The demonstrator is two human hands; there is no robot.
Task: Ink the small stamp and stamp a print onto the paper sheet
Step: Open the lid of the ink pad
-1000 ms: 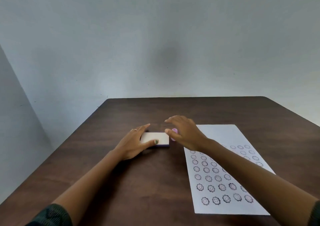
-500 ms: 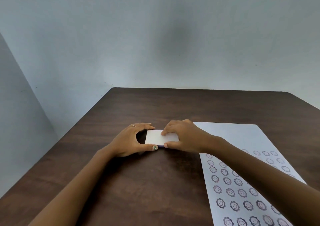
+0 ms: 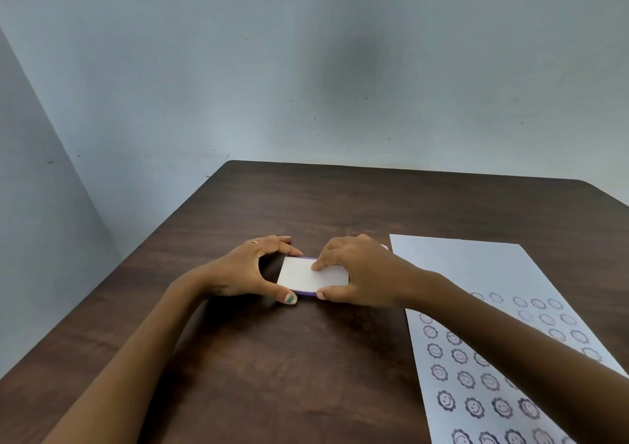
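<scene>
The ink pad (image 3: 311, 275), a flat white-lidded case with a purple base, lies closed on the dark wooden table (image 3: 306, 205), and every other place here is given from it. By its look it is a light, stiff plastic box with a smooth lid that would slide under a careless push, so the sound hold is on its short ends and long edges, base pinned while the lid is lifted at the seam. The left hand (image 3: 245, 270) cups its left end, thumb on the near corner and fingers curled round the far edge. The right hand (image 3: 357, 273) grips its right end, thumb at the near edge and a fingertip pressed on the lid top, as if feeling for the opening. The small stamp (image 3: 384, 247) shows only as a pink sliver just behind the right hand, to the right of the pad; how it stands cannot be told. The paper sheet (image 3: 459, 266) lies to the right of the pad, well apart, its near part filled with rows of smiling flower prints (image 3: 446, 399). Half a second ago both hands were already on the case; one second ago the right hand hovered open over the pink stamp, not yet on the pad.
</scene>
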